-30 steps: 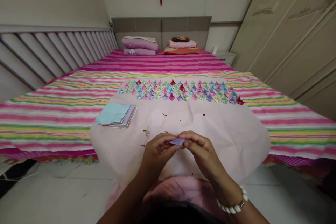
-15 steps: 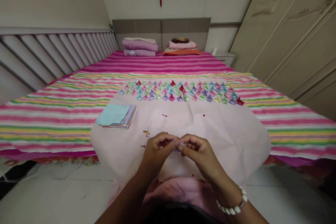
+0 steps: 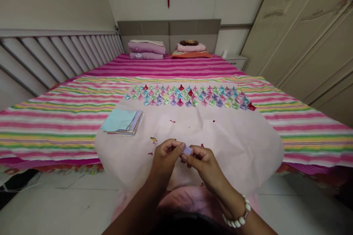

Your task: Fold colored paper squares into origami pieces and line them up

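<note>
At left, a stack of paper squares [image 3: 120, 119] lies flat. Centrally, the left hand [image 3: 164, 156] pinches a small lilac paper [image 3: 188, 150] in a narrow grip; the right hand [image 3: 203, 160] pinches its opposite side. Folding appears in hand; the next move seemingly calls for firm creasing.

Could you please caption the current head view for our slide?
Left hand and right hand hold lilac paper, folded papers beyond.
</note>
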The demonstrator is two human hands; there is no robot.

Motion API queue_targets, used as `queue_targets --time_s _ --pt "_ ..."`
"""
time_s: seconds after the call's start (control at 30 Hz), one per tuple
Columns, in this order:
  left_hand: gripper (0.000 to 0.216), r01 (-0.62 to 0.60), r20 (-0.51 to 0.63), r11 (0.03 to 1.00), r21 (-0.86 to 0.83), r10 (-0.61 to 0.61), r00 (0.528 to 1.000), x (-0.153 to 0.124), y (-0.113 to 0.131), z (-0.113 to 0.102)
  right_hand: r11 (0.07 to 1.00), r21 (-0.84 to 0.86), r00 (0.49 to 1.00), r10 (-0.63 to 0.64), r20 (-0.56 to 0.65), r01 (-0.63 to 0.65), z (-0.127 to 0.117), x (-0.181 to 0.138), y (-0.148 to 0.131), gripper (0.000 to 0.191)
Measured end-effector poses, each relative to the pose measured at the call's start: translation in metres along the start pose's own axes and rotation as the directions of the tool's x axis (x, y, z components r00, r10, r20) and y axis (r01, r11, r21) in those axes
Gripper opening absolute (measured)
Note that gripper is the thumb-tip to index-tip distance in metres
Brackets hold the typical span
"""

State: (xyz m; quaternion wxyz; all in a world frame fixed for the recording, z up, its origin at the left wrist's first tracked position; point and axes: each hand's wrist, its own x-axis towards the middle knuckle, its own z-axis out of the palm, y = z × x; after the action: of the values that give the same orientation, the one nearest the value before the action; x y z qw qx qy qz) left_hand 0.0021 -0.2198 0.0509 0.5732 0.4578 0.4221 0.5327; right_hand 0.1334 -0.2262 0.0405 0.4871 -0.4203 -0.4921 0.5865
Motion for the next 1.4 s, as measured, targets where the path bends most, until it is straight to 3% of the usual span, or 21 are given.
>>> queue_targets --time_s 0.17,0.3,0.53,0.63,0.93,1.17,1.4 --pt "0.019 0.058 -0.043 0.998 0.029 -0.057 0.997 0.002 0.006 -0.003 0.998 0.049 0.999 0.035 0.023 -0.036 -0.004 -0.001 0.0 0.02" --pt "0.019 0.077 -0.025 0.995 0.059 -0.076 0.997 0.002 0.009 -0.004 0.989 0.15 0.998 0.003 -0.067 0.007 -0.008 -0.001 0.0 0.024" --pt "0.03 -0.026 0.026 0.999 0.044 0.025 0.999 -0.003 -0.002 -0.011 0.971 0.232 0.993 -0.022 -0.119 0.049 -0.01 0.001 -0.006 0.022" --pt "0.019 -0.003 0.096 0.998 0.066 -0.004 0.995 -0.005 -0.002 -0.015 0.974 0.223 0.995 -0.006 -0.102 0.028 -0.01 0.001 -0.005 0.02" --pt "0.013 0.05 0.148 0.997 -0.052 -0.042 0.988 -0.007 0.003 -0.009 0.974 0.228 1.0 -0.004 -0.014 0.007 -0.009 0.0 -0.004 0.018" --pt "0.012 0.038 0.094 0.998 -0.051 -0.034 0.995 -0.007 0.001 -0.011 0.977 0.215 0.999 -0.002 -0.05 0.013 -0.008 0.0 -0.004 0.01" --pt "0.006 0.095 0.086 0.994 -0.056 -0.09 0.992 -0.007 0.005 -0.015 0.957 0.262 0.992 -0.117 -0.037 0.123 -0.009 0.0 -0.002 0.011"
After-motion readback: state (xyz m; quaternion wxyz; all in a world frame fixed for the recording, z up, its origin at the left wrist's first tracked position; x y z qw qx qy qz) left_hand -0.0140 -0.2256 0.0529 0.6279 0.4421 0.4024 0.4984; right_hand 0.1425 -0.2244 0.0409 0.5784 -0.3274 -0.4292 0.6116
